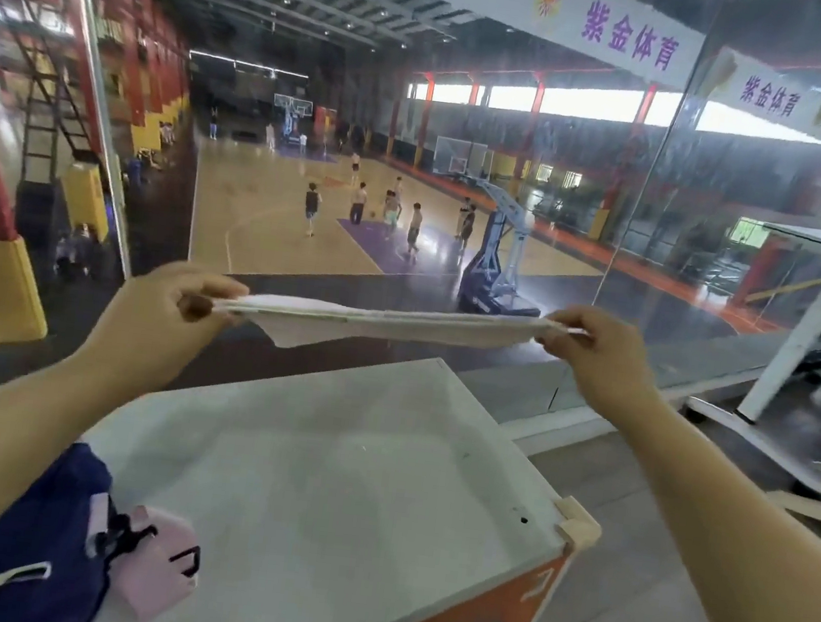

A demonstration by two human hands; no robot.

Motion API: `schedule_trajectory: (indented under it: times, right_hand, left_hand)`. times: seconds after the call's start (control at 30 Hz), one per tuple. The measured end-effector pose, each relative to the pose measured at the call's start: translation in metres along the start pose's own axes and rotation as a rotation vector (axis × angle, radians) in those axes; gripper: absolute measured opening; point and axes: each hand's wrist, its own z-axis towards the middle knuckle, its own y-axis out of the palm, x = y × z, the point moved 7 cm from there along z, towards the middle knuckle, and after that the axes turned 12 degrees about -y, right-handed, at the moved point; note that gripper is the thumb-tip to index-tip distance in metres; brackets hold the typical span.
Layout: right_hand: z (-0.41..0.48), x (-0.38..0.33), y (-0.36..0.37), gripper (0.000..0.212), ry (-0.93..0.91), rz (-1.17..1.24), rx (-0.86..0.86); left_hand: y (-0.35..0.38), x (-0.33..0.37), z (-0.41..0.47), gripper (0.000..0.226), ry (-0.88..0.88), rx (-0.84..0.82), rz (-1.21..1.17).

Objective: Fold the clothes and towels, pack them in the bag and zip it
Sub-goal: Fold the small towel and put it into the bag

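Behind glass lies a basketball court [305, 225]; below you, a smooth white tabletop [335, 482]. Your left hand [170, 312] and right hand [599, 354] pinch a thin pale towel [376, 322] taut above it. Soft navy-pink clothes [74, 548] rest near-left.

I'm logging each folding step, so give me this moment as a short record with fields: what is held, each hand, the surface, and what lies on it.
held item: white towel, stretched level in the air, one corner hanging down
left hand: pinches the towel's left end
right hand: pinches the towel's right end
surface: white table, below the towel and not touching it
on the surface: navy garment at the near left corner, unfolded; pink item beside it, touching
bag: cannot tell which item, if any, it is
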Motion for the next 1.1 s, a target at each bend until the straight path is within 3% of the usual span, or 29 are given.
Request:
schedule_trajectory:
  times: [0.17,0.23,0.27,0.37,0.43,0.57,0.8,1.1]
  right_hand:
    - [-0.09,0.049,0.048,0.01,0.189,-0.031,-0.41]
    - [-0.121,0.06,0.054,0.011,0.256,0.062,-0.496]
    - [-0.132,0.062,0.054,0.005,0.258,0.101,-0.518]
    - [-0.152,0.06,0.053,0.019,0.328,0.293,-0.519]
    - [-0.156,0.059,0.053,0.02,0.375,0.371,-0.503]
    - [-0.146,0.069,0.059,0.015,0.385,0.218,-0.422]
    - [-0.094,0.099,0.082,0.012,0.352,-0.057,-0.221]
    - [-0.067,0.16,0.132,0.014,0.487,-0.13,-0.322]
  left_hand:
    - [0.057,-0.073,-0.07,0.032,-0.136,-0.365,0.064]
    - [0.072,-0.094,-0.091,0.021,-0.204,-0.521,0.027]
    - [0.078,-0.101,-0.101,0.008,-0.253,-0.619,-0.027]
    - [0.085,-0.105,-0.117,0.036,-0.35,-0.843,-0.2]
    - [0.088,-0.102,-0.119,0.034,-0.41,-0.89,-0.311]
    - [0.094,-0.099,-0.095,0.006,-0.484,-0.646,-0.298]
    - [0.133,-0.099,-0.032,0.01,-0.379,-0.307,-0.074]
    - [0.2,-0.144,0.003,0.013,-0.435,-0.34,0.045]
